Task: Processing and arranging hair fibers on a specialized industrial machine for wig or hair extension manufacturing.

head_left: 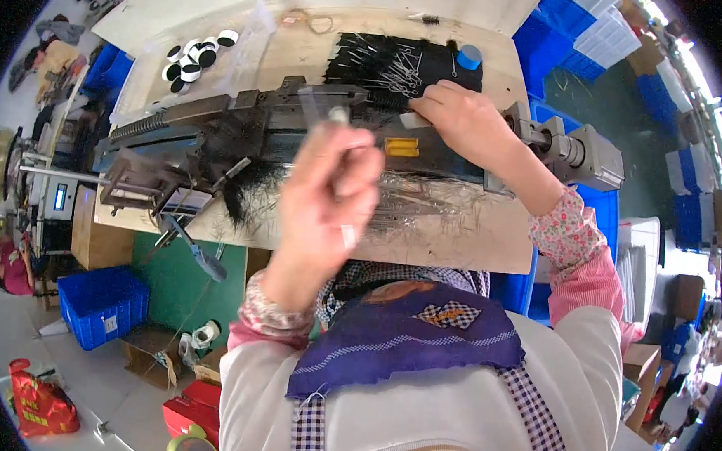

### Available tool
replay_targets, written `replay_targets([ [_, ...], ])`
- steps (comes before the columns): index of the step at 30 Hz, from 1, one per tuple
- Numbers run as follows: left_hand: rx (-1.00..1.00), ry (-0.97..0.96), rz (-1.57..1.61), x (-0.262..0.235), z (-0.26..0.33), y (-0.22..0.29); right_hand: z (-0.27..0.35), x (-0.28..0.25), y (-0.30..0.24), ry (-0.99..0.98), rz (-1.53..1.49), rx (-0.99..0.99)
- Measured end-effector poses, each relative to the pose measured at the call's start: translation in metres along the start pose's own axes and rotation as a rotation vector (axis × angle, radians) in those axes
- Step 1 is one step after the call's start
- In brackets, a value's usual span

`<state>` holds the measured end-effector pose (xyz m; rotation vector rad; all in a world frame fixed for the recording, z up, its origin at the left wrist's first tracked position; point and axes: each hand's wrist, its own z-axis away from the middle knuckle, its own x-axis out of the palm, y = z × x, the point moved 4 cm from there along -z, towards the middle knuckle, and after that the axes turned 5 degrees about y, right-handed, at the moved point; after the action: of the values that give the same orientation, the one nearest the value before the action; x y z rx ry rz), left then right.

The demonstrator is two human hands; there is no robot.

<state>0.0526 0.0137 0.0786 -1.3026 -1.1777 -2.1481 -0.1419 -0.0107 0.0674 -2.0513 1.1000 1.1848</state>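
Observation:
My left hand (330, 195) is smeared by motion over the front of a long dark metal machine (281, 117). Its fingers look bent, and a pale spot shows at the tip, but whether it holds anything is unclear. At the machine's right part, my right hand (467, 120) has thumb and fingers pressed together. A dark bristly strip (385, 100) runs up to those fingertips; what they pinch is hidden. Just below them is a small yellow piece (402, 147) on the machine. Behind, thin looped metal wires (399, 71) lie on a black cloth (347, 49) beside a blue round cap (469, 57).
Round white-and-black pieces (191, 62) lie in a clear tray (252, 45) at back left. Loose wires and bristles (412, 205) litter the wooden table (458, 252). A motor-like end (592, 157) juts out right. Blue crates (104, 305) stand on the floor.

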Motion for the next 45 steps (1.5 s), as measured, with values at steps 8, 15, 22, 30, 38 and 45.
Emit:
replay_targets([
  [8,0.413,-0.01,-0.455,-0.094,0.037,0.029,-0.023,-0.003,0.029,0.058,0.001,0.176],
  [15,0.296,-0.292,-1.563,-0.015,-0.097,-0.035,-0.053,0.012,0.082,-0.14,-0.206,0.088],
  [22,0.76,-0.278,-2.172,-0.002,-0.109,-0.017,-0.015,-0.001,0.029,-0.215,-0.355,0.037],
  [30,1.583,0.032,-2.055,-0.006,-0.043,0.033,-0.041,0.015,0.008,0.166,-0.496,-0.002],
  [38,-0.168,-0.164,0.421,-0.081,-0.037,-0.001,-0.05,0.049,0.004,0.028,-0.442,0.165],
  [45,0.35,0.306,-0.971,-0.093,-0.048,-0.037,-0.059,0.052,-0.001,0.013,-0.398,0.121],
])
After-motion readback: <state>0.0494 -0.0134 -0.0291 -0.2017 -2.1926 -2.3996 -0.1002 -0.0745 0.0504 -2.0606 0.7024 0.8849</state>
